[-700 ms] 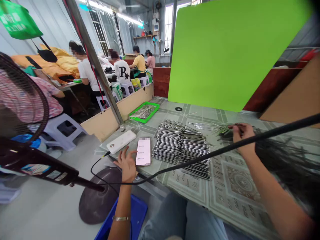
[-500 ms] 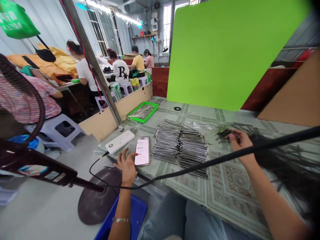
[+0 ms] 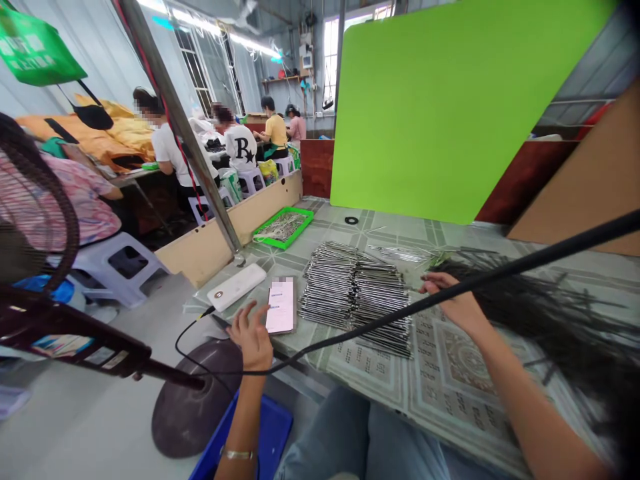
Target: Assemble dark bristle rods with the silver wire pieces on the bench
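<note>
My left hand [image 3: 253, 337] is at the near edge of the table, fingers apart and slightly bent, beside a phone [image 3: 281, 308] with a lit screen; it grips nothing. My right hand [image 3: 457, 303] is closed in a pinch just right of the stacked thin metal rods [image 3: 353, 287]. What the pinch holds is too small to make out, and a black cable passes partly in front of the hand. Behind that hand, a loose pile of dark thin strips [image 3: 535, 290] spreads to the right. Several bright thin rods [image 3: 400, 255] lie behind the stack.
A green tray [image 3: 306, 225] of small pale pieces and a white power bank [image 3: 237, 287] stand at the left. The black cable [image 3: 505, 273] crosses close in front of me. A dark fan [image 3: 75, 327] is at left. Several people sit working beyond a low board [image 3: 255, 203].
My right hand has moved left, from the dark strips toward the stacked rods. The fingers of my left hand have drawn back a little from the phone screen.
</note>
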A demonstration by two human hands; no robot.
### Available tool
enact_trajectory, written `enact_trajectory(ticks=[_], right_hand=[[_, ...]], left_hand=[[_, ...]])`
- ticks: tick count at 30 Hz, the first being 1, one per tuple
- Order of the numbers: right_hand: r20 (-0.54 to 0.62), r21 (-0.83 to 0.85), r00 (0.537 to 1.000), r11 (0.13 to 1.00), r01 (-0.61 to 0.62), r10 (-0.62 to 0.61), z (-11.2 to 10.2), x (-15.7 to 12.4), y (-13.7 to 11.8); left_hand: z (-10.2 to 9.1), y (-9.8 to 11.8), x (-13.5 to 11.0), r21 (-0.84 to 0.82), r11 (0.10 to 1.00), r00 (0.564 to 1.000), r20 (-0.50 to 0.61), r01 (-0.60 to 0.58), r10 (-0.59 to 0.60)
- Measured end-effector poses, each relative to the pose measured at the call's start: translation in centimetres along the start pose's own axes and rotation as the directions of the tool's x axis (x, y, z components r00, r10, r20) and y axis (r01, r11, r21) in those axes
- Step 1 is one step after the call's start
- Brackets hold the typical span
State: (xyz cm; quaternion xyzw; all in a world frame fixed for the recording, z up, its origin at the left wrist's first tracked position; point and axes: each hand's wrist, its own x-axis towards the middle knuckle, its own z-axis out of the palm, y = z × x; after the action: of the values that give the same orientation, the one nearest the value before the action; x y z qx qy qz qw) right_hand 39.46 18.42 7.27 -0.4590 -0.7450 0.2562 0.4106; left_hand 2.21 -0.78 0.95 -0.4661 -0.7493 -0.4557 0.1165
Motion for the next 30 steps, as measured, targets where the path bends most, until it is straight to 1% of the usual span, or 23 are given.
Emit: enact_trajectory(ticks=[1,2,3,4,5,6,7,8,10,12,14,17,19,21,23,25,27,29,30], right_hand=[[0.121,0.057,0.993,0.998,-0.008,0.001,0.2,-0.6,-1.9],[0.266,0.123,0.964,0.992,-0.018,-0.016,0.4,-1.3,-4.0],[0.398,0.181,0.916,0.983,-0.018,-0.056,0.7,-2.1,-6.1],[0.507,0.226,0.855,0.974,-0.013,-0.107,1.1,-3.0,-8.2],[0.596,0.237,0.792,0.972,-0.015,-0.133,1.5,-4.0,-10.0],[0.643,0.248,0.751,0.968,-0.017,-0.152,2.0,-5.0,-11.5],[0.666,0.241,0.729,0.97,-0.008,-0.16,2.6,-6.0,-12.6],[0.675,0.223,0.721,0.975,0.001,-0.155,3.2,-7.0,-13.4],[0.676,0.19,0.726,0.982,-0.003,-0.128,4.4,-8.6,-14.2],[0.665,0.195,0.742,0.979,-0.057,-0.09,5.5,-9.8,-14.2],[0.649,0.233,0.759,0.962,-0.142,-0.046,6.4,-10.7,-14.2],[0.624,0.283,0.781,0.924,-0.258,0.027,7.2,-11.4,-14.5],[0.612,0.323,0.789,0.893,-0.313,0.054,7.6,-11.6,-14.8],[0.609,0.361,0.791,0.865,-0.349,0.065,7.9,-11.7,-15.0],[0.602,0.381,0.795,0.847,-0.371,0.077,8.2,-11.9,-15.0],[0.569,0.388,0.817,0.843,-0.372,0.099,8.6,-12.1,-14.7],[0.503,0.399,0.858,0.852,-0.339,0.106,8.9,-12.5,-14.3],[0.427,0.401,0.897,0.865,-0.302,0.115,9.1,-13.1,-13.9],[0.396,0.399,0.909,0.868,-0.295,0.127,9.2,-13.5,-13.7]], left_hand=[[-0.3,1.1,-0.5,-0.088,0.995,0.999,0.0,-0.049,0.049],[-0.5,2.5,-1.1,-0.188,0.981,0.998,0.022,-0.049,0.055],[-0.7,4.0,-1.9,-0.307,0.951,0.994,0.09,-0.028,0.058],[-0.8,5.6,-2.8,-0.43,0.903,0.972,0.218,0.014,0.089],[-0.8,7.1,-3.7,-0.551,0.829,0.952,0.293,0.09,0.091],[-0.8,8.5,-4.5,-0.635,0.752,0.925,0.369,0.179,0.092],[-0.7,9.8,-5.3,-0.696,0.682,0.907,0.405,0.225,0.113],[-0.5,10.8,-5.9,-0.724,0.641,0.892,0.432,0.256,0.132],[-0.1,12.1,-6.7,-0.745,0.596,0.886,0.449,0.299,0.116],[0.3,12.7,-7.1,-0.761,0.549,0.891,0.45,0.347,0.061],[0.5,12.8,-7.3,-0.791,0.468,0.89,0.455,0.395,0.018],[0.8,12.3,-7.6,-0.844,0.327,0.894,0.449,0.424,0.0],[1.0,11.9,-7.9,-0.856,0.261,0.889,0.458,0.446,-0.019],[1.2,11.6,-8.1,-0.837,0.221,0.863,0.504,0.501,-0.048],[1.2,11.5,-8.0,-0.803,0.19,0.824,0.559,0.565,-0.086],[1.1,11.8,-7.6,-0.781,0.129,0.79,0.595,0.612,-0.147],[0.8,12.4,-6.8,-0.774,0.024,0.761,0.615,0.632,-0.208],[0.4,13.2,-5.9,-0.772,-0.1,0.736,0.63,0.627,-0.247],[0.2,13.5,-5.4,-0.771,-0.152,0.727,0.635,0.619,-0.262]])
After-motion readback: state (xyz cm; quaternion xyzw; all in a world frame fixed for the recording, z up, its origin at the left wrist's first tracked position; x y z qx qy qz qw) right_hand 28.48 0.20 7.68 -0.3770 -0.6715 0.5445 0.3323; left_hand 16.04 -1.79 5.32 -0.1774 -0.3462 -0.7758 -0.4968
